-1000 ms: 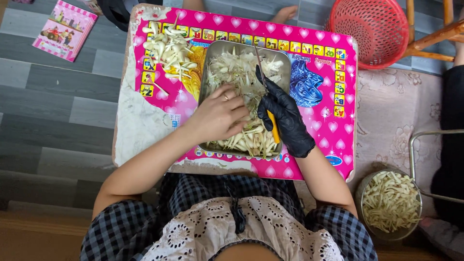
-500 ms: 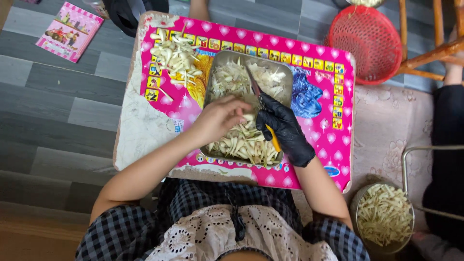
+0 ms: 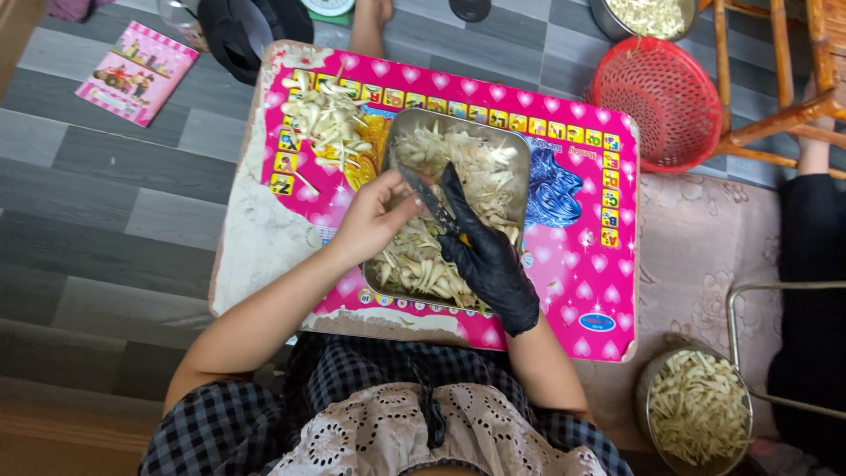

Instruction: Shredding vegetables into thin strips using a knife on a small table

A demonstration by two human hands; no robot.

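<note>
A metal tray [image 3: 522, 150] full of pale peeled pieces sits on a low pink patterned table [image 3: 582, 291]. My right hand [image 3: 485, 256], in a black glove, grips a small knife [image 3: 427, 198] with an orange handle, its blade pointing up and left over the tray. My bare left hand [image 3: 374, 220] hovers at the tray's left edge, fingers pinched on a small pale piece right beside the blade. A loose heap of pale pieces [image 3: 326, 119] lies on the table to the left of the tray.
A red plastic basket [image 3: 656, 92] stands at the table's upper right, next to wooden chair legs [image 3: 780, 115]. A metal bowl of pale strips [image 3: 696, 410] sits at the lower right. A pink booklet [image 3: 137, 72] lies on the grey floor. Another person's dark sleeve [image 3: 806, 291] is at the right.
My left hand lifted from the middle of the tray to its left edge, and the knife blade swung toward it. The view shifted downward.
</note>
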